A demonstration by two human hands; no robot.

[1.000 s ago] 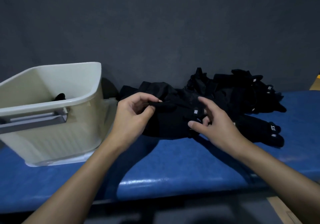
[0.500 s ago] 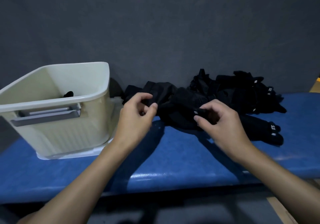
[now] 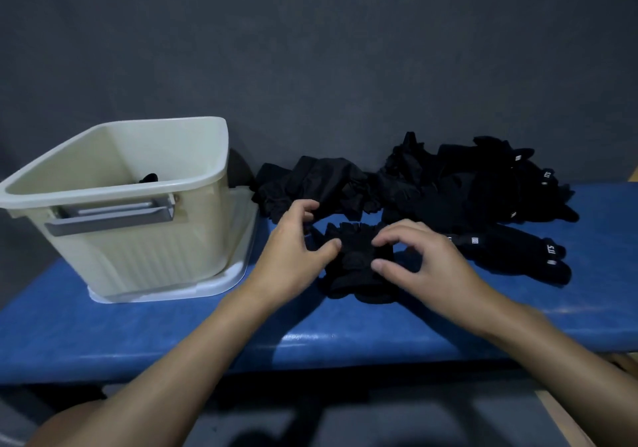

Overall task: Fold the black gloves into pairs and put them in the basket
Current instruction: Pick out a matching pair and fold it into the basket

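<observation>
Blue surface [image 3: 138,336] | left hand [image 3: 293,256], right hand [image 3: 424,267]: fingers [image 3: 390,236] apparently pinching glove bundle [image 3: 355,274] mid-fold | next: firm tuck, then basket [image 3: 114,187]

We show the blue worktop [image 3: 103,336]: cream basket [image 3: 138,256] on a white base [image 3: 165,295] at left, black glove pile [image 3: 448,187] behind, glove bundle [image 3: 355,270] in front.

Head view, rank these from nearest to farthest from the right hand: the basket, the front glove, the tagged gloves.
1. Front glove, under the right hand, touching it.
2. Tagged gloves, just to its right.
3. Basket, far left, beyond the left hand.
</observation>
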